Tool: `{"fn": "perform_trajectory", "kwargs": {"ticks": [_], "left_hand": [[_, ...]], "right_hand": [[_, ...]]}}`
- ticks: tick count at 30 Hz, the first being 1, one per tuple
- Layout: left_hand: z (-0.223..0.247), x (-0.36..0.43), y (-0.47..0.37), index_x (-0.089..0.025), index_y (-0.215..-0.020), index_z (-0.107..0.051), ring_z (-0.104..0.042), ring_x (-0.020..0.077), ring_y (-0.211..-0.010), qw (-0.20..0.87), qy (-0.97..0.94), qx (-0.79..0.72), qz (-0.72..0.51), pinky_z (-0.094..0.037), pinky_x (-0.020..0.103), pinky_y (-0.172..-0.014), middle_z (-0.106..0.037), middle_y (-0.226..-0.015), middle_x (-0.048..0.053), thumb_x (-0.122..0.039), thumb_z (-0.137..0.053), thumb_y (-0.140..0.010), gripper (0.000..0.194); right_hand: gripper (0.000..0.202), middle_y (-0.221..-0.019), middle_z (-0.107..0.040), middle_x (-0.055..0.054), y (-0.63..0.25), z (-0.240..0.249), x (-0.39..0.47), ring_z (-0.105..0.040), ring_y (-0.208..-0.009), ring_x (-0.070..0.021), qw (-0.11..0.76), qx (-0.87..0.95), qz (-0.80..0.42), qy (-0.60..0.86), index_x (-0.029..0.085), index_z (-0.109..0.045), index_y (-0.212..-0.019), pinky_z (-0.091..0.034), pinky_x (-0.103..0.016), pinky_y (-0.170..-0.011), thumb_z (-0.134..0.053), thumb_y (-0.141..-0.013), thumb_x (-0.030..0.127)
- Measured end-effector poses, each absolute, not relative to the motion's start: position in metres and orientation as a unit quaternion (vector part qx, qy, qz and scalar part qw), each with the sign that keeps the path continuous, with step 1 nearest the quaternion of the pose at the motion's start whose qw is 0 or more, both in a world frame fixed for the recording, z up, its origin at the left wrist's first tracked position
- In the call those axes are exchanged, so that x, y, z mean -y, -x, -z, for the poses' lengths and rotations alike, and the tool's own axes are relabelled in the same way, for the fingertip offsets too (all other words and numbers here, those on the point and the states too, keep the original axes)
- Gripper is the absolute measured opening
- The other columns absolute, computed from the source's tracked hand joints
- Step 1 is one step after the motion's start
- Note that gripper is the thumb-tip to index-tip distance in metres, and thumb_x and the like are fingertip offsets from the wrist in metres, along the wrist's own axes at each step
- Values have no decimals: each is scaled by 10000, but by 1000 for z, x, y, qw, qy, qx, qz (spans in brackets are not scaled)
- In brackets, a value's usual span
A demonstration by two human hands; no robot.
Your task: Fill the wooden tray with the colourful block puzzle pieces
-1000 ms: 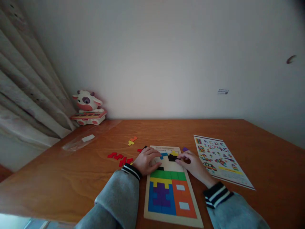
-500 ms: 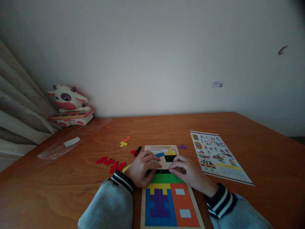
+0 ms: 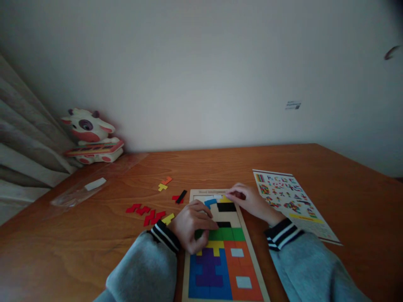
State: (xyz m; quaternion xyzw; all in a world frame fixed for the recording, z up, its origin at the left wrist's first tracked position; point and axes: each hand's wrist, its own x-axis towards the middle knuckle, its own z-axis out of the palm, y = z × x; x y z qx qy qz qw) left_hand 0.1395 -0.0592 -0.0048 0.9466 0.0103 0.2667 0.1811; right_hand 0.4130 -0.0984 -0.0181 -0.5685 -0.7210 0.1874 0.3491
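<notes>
A wooden puzzle board (image 3: 187, 272) lies lengthwise before me, its near half filled with blue, purple, orange, yellow and green pieces (image 3: 238, 234). My left hand (image 3: 193, 224) rests over the board's left side, fingers curled; whether anything is under the fingertips is hidden. At the far right corner, the fingers of my right hand (image 3: 247, 200) are pinched at a yellow piece (image 3: 224, 199), and what they grip is too small to tell. Between the hands are a black piece (image 3: 226, 207), a blue piece (image 3: 210, 203) and another black piece (image 3: 224, 225) lower down.
Loose red pieces (image 3: 143, 210), a yellow piece (image 3: 168, 219) and a black piece (image 3: 181, 196) lie left of the board. A printed sheet (image 3: 302, 209) is on the right. Clear plastic wrapping (image 3: 71, 197) and a cow toy (image 3: 92, 136) sit at the left.
My right hand has moved away from the lower black row to the board's far right corner. My left hand has stayed nearly in place. The purple piece beyond that corner is no longer visible.
</notes>
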Motion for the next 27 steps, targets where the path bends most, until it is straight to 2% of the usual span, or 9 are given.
{"fn": "perform_trajectory", "kwargs": {"ticks": [3, 7, 9, 13, 20, 24, 27], "left_hand": [[6, 57, -139, -221, -1023, -720, -670, 237, -913, 188, -940, -28, -283, -525, 413, -872, -743, -834, 66, -170, -513, -743, 352], [10, 49, -141, -193, -1204, -647, -636, 235, -1064, 165, -927, -130, -311, -518, 412, -956, -721, -1112, 95, -158, -515, -863, 367], [12, 45, -143, -183, -1244, -618, -629, 236, -1097, 156, -918, -184, -315, -510, 420, -985, -700, -1175, 100, -192, -529, -909, 347], [15, 42, -143, -183, -1186, -652, -654, 248, -1061, 150, -914, -229, -299, -525, 429, -962, -719, -1132, 93, -273, -598, -913, 293], [19, 41, -141, -193, -1083, -702, -673, 239, -985, 165, -910, -251, -286, -537, 398, -910, -747, -1033, 65, -286, -648, -890, 221], [22, 39, -141, -203, -1074, -706, -671, 229, -979, 161, -910, -254, -285, -522, 391, -916, -747, -1027, 53, -300, -665, -882, 219], [22, 39, -142, -202, -1051, -709, -673, 227, -978, 160, -910, -256, -284, -513, 381, -913, -747, -1021, 48, -319, -701, -860, 224]], "right_hand": [[308, -1002, -674, -58, -412, 23, 106, -636, -841, -181, 338, 736, -182, 558, 224, -723, -1012, -522, -332, -769, -643, -878, 490], [328, -1109, -671, -68, -410, 21, 113, -613, -1069, -237, 318, 760, -151, 546, 252, -705, -1091, -487, -406, -957, -687, -850, 474], [340, -1117, -675, -69, -409, 18, 114, -613, -1075, -247, 306, 766, -142, 548, 257, -712, -1093, -483, -423, -968, -688, -844, 488], [429, -1139, -666, -69, -406, 15, 116, -605, -1091, -266, 286, 776, -136, 546, 280, -718, -1125, -488, -442, -967, -726, -787, 544], [274, -1072, -676, -57, -395, 15, 120, -648, -1003, -229, 302, 769, -135, 546, 287, -734, -1078, -524, -393, -909, -663, -874, 455], [409, -1109, -678, -73, -393, 14, 120, -641, -1025, -249, 295, 767, -125, 556, 270, -703, -1142, -521, -408, -916, -713, -814, 514], [403, -1093, -680, -80, -393, 15, 119, -638, -1013, -250, 283, 764, -110, 570, 249, -703, -1127, -521, -412, -905, -730, -806, 491]]}}
